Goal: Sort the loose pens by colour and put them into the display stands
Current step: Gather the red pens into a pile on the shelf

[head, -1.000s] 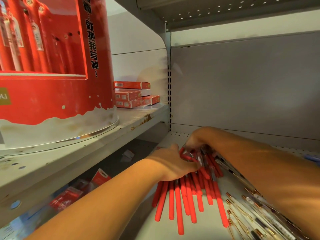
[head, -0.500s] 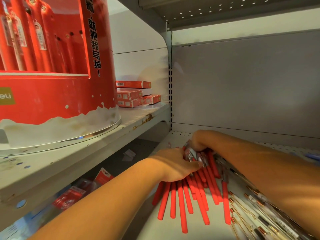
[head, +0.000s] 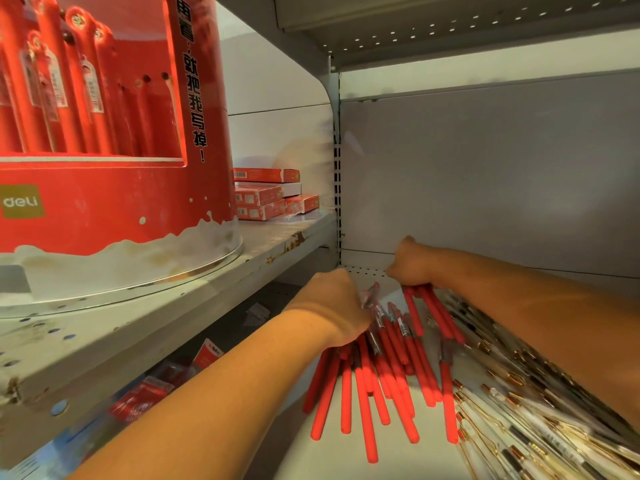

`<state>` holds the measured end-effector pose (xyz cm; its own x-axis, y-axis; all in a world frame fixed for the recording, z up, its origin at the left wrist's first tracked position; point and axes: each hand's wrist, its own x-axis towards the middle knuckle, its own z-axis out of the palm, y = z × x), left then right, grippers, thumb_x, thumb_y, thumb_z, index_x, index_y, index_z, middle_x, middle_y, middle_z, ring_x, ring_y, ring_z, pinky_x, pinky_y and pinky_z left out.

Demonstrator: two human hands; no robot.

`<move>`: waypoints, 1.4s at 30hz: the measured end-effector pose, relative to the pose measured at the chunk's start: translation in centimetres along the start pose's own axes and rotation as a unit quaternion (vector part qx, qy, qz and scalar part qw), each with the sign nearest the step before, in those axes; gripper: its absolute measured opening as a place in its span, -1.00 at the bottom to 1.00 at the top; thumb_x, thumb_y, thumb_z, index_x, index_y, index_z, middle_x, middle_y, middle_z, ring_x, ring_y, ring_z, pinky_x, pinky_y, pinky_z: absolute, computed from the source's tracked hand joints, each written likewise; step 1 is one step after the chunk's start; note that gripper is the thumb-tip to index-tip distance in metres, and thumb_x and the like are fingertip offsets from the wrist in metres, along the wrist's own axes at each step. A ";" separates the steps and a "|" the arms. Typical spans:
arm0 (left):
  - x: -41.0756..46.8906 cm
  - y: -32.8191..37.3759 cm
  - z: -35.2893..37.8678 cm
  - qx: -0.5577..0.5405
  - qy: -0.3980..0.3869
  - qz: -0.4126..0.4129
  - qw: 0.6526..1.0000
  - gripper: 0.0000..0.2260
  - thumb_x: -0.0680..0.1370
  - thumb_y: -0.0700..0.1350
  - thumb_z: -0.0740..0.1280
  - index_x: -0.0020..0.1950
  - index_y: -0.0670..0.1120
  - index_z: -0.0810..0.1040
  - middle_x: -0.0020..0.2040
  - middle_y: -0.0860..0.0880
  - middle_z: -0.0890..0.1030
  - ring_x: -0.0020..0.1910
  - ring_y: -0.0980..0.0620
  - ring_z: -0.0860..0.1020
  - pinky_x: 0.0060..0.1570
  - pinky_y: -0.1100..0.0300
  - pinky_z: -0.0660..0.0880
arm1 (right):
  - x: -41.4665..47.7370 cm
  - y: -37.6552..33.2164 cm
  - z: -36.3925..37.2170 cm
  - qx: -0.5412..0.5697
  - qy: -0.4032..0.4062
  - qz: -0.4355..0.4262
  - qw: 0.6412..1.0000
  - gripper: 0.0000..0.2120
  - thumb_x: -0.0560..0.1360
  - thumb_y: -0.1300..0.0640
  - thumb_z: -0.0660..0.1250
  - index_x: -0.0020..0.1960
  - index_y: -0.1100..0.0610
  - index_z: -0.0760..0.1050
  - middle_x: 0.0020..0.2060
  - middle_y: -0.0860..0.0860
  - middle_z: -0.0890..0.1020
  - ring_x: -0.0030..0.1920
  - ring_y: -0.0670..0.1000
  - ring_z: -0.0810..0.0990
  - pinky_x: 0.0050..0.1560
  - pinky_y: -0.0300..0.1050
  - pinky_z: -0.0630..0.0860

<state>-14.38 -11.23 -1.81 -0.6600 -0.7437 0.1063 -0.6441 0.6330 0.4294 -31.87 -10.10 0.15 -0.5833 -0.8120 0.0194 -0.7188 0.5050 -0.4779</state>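
Observation:
Several loose red pens [head: 377, 386] lie fanned out on the white lower shelf [head: 408, 455]. My left hand [head: 334, 306] rests curled over their upper ends and grips some of them. Further back, my right hand [head: 410, 268] holds a small bunch of red pens [head: 433, 313] by their tops, lifted away from the pile. A heap of white and clear pens with gold clips [head: 526, 427] lies to the right, partly under my right forearm. The round red display stand [head: 114, 140], with red pens in its slots, stands on the upper left shelf.
Flat red boxes [head: 270, 195] are stacked behind the stand on the rusty grey shelf [head: 194, 292]. Red packets [head: 145, 400] lie in the gap below it. A grey back panel [head: 485, 174] and a perforated shelf [head: 450, 26] overhead close in the space.
My hands have come apart: the right one has pulled back and up with a bunch of red pens, while the left stays on the rest of the pile.

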 end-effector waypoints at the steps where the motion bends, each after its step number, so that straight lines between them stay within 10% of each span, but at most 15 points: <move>1: -0.1 0.0 -0.1 0.000 -0.008 0.004 1.000 -0.73 0.57 -0.01 0.32 -0.19 -0.17 0.61 -0.29 -0.07 0.60 -0.34 -0.02 0.61 -0.26 0.10 0.63 | -0.4 -0.1 -0.1 0.011 -0.026 -0.021 0.999 -0.58 0.56 0.22 0.26 0.35 0.35 0.25 -0.31 0.10 0.47 -0.40 0.00 0.45 -0.46 -0.16 0.40; 6: -0.7 0.3 -0.5 0.023 -0.050 0.021 0.998 -0.84 0.52 -0.10 0.37 -0.18 -0.17 0.60 -0.31 -0.05 0.57 -0.34 0.01 0.55 -0.29 0.18 0.56 | -4.8 -1.3 1.2 -0.019 -0.090 -0.058 0.994 -0.53 0.62 0.16 0.19 0.44 0.26 0.11 -0.21 0.09 0.53 -0.33 -0.03 0.49 -0.47 -0.20 0.42; 13: -0.3 -0.2 -0.2 0.010 -0.062 0.020 0.998 -0.87 0.49 -0.13 0.32 -0.24 -0.11 0.54 -0.36 -0.03 0.52 -0.39 0.04 0.50 -0.39 0.21 0.45 | -6.9 -1.9 2.1 -0.064 -0.098 -0.091 0.989 -0.71 0.59 0.18 0.16 0.27 0.22 0.46 0.01 0.14 0.60 -0.12 0.09 0.55 -0.12 -0.04 0.56; 19: -0.3 -0.7 0.6 -0.035 -0.096 0.040 0.994 -0.59 0.57 0.09 0.19 0.43 0.17 0.33 0.32 -0.08 0.44 0.20 -0.13 0.51 0.23 -0.04 0.47 | -7.5 -1.3 1.0 0.068 -0.100 -0.036 0.992 -0.85 0.54 0.26 0.17 0.06 0.22 0.47 -0.36 0.12 0.46 -0.46 0.03 0.43 -0.55 -0.25 0.38; 30: -0.9 -0.3 1.3 -0.025 -0.156 0.062 0.985 -0.40 0.58 0.36 0.03 0.58 0.20 0.07 0.57 -0.02 0.22 0.50 -0.12 0.24 0.34 0.05 0.22 | -7.9 -0.8 0.7 0.425 -0.092 0.100 0.895 -0.85 0.64 0.18 0.16 -0.10 0.18 0.38 -0.17 0.14 0.49 -0.11 0.11 0.58 0.01 0.07 0.59; 35: -1.4 0.5 2.6 0.041 -0.120 0.039 0.991 -0.24 0.48 0.51 0.02 0.58 0.25 -0.11 0.63 0.03 0.00 0.58 -0.15 0.05 0.45 -0.05 0.09 | -8.5 -0.5 0.3 0.484 -0.075 0.086 0.868 -0.77 0.59 0.35 0.12 0.23 0.34 0.39 0.29 0.29 0.41 0.31 0.22 0.43 0.26 0.02 0.47; 38: -1.5 1.1 3.3 0.063 -0.112 0.019 0.992 -0.21 0.45 0.53 0.03 0.58 0.26 -0.14 0.63 0.02 -0.09 0.59 -0.17 -0.05 0.48 -0.15 0.02 | -9.2 0.2 -0.2 0.357 -0.051 0.046 0.932 -0.93 0.58 0.29 0.22 -0.09 0.23 0.42 0.10 0.31 0.56 0.13 0.26 0.55 0.20 0.04 0.50; 42: -1.3 1.3 3.7 0.091 -0.116 0.002 0.989 -0.19 0.44 0.50 0.12 0.57 0.28 -0.13 0.63 -0.06 -0.06 0.57 -0.26 0.00 0.45 -0.23 0.07 | -10.0 1.7 -1.2 0.100 -0.026 -0.016 0.995 -0.84 0.57 0.25 0.21 0.07 0.20 0.56 -0.15 0.10 0.61 -0.21 0.02 0.59 -0.29 -0.17 0.53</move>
<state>-15.79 -8.60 -4.75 -0.7198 -0.6854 -0.1098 -0.6865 0.6794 0.2592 -27.70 -0.80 0.26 -0.5368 -0.8437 -0.0048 -0.6445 0.4137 -0.6431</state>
